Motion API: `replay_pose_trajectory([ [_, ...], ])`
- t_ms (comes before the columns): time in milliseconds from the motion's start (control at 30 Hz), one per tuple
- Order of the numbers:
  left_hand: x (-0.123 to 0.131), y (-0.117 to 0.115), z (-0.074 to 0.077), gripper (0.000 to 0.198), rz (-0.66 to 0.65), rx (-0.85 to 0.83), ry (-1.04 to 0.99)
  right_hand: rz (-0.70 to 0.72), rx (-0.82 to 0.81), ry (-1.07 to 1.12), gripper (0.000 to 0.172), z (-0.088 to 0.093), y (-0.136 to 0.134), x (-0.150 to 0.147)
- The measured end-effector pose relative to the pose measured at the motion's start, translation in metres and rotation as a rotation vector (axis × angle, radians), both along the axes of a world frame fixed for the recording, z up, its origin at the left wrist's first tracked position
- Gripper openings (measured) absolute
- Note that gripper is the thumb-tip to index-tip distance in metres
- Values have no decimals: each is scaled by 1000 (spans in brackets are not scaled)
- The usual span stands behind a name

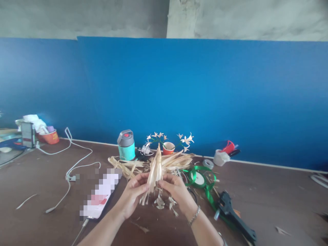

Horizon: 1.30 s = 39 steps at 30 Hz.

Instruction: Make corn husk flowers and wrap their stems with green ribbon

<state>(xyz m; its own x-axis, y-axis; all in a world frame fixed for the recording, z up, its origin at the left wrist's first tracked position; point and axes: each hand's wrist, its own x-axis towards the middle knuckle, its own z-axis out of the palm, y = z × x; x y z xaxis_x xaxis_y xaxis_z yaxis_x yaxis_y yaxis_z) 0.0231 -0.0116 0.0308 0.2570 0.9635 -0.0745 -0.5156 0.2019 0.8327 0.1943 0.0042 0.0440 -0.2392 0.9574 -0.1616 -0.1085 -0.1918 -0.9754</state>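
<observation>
Between my two hands a dry corn husk [155,167] stands upright, its pointed tip up and its lower edge ragged. My left hand [137,189] pinches its left side between thumb and fingers. On the right side, my right hand [174,188] grips the husk near its lower edge. Small petal-like husk scraps [160,202] lie on the table just below. Behind the hands spread piles of dry husks [176,161]. White husk flowers on green stems [187,140] lean out of a small orange cup [168,148].
A teal flask [126,147] stands behind the husks. To the right are a green ribbon spool [198,178], a tape roll [208,164], a black glue gun [234,217] and a white cup [220,158]. A phone [101,194] and white cables [79,160] lie left. A blue panel [179,89] rises behind.
</observation>
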Motion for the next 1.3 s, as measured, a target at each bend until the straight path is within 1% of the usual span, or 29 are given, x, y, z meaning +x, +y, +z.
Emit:
replay_pose_trajectory([
  [133, -2, 2, -2, 33, 17, 4, 13, -31, -13, -2, 28, -1, 3, 4],
  [300, -1, 2, 2, 35, -49, -3, 22, -52, -9, -1, 29, 2, 3, 5],
  [500, -1, 0, 1, 29, -54, -34, 30, -12, -28, 4, 30, 4, 0, 3],
  [667, -1, 1, -2, 23, -57, -76, -22, 19, -31, -26, 31, 5, 0, 3],
  [767, -1, 1, -2, 20, -43, -110, -57, 11, -35, -21, 27, 5, 2, 4],
  [867, -1, 2, -3, 21, -18, -110, -76, -8, -30, -23, 22, 4, 3, 5],
  [1033, -1, 2, -6, 23, 28, -106, 12, -3, -58, -5, 15, 5, 1, 5],
  [1133, 1, 2, -6, 25, 31, -88, 89, 26, -69, 7, 18, 9, -3, 3],
  [1233, 4, 0, -5, 28, 11, -63, 147, 135, -55, 53, 30, 11, -6, 0],
  [1300, 5, -1, -6, 30, 6, -51, 175, 179, -32, 70, 38, 7, -7, -4],
])
